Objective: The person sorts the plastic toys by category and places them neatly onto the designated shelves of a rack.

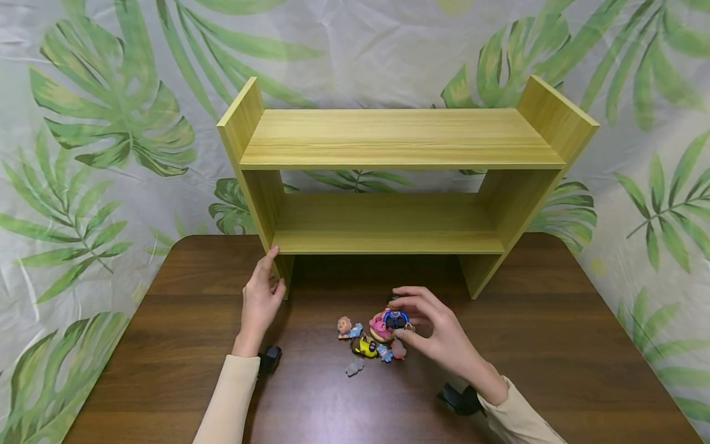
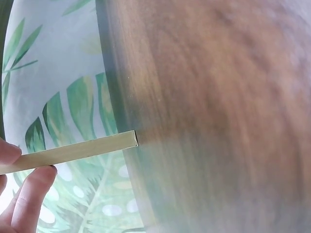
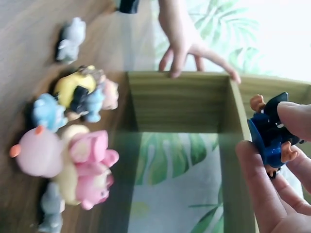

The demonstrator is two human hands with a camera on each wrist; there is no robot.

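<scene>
A small two-tier wooden shelf [image 1: 388, 243] stands upright on the brown table. My left hand [image 1: 262, 299] grips the front edge of its left side panel [image 2: 92, 149], with fingers on both faces of the panel in the left wrist view. My right hand [image 1: 438, 327] pinches a blue and black toy figure [image 3: 272, 133] between thumb and fingers, raised in front of the shelf. Below it on the table lies a cluster of small figures: a pink one [image 3: 92, 170], a yellow and black one [image 1: 364, 346], a blue one [image 3: 47, 111], and a grey one [image 1: 355, 367] a little apart.
The shelf's upper board [image 1: 388, 139] and middle board [image 1: 383, 240] hold no objects. A leaf-patterned cloth [image 1: 111, 92] hangs behind the table [image 1: 554, 345]. Black straps with small devices [image 1: 463, 399] sit at both wrists.
</scene>
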